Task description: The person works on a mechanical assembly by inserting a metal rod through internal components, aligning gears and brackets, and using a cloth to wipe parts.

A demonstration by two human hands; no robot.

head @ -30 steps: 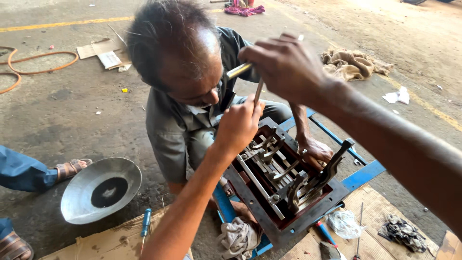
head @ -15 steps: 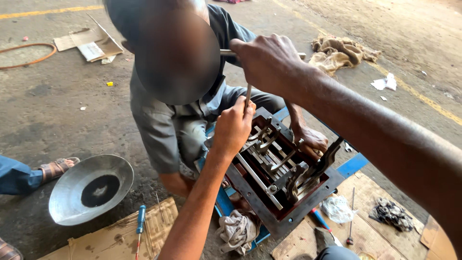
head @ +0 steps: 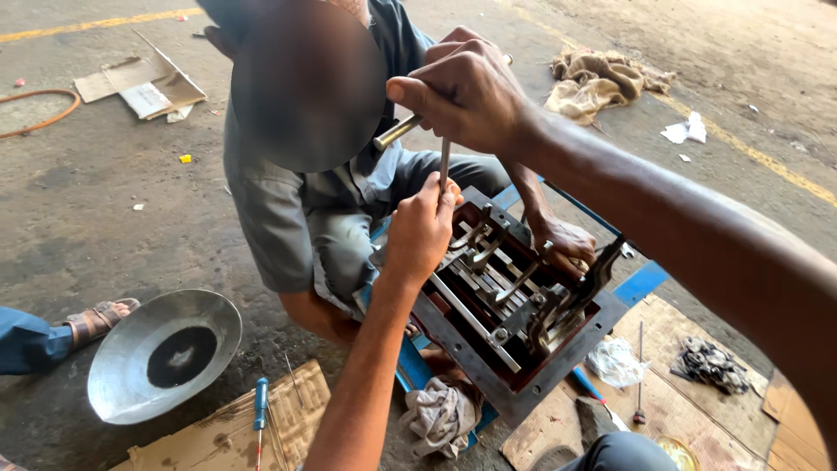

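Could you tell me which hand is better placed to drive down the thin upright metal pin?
Probably the right. The right hand grips a metal-handled tool above the thin grey metal pin, while the left hand is wrapped round the pin's base, holding it upright on the dark rectangular metal housing.

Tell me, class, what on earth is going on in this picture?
A person's right hand grips a metal handle raised above a thin rod, which the left hand steadies upright on an open metal housing full of rails and levers. A co-worker crouches opposite, one hand resting on the housing's far edge. A metal pan, a blue-handled screwdriver and rags lie around on the floor.
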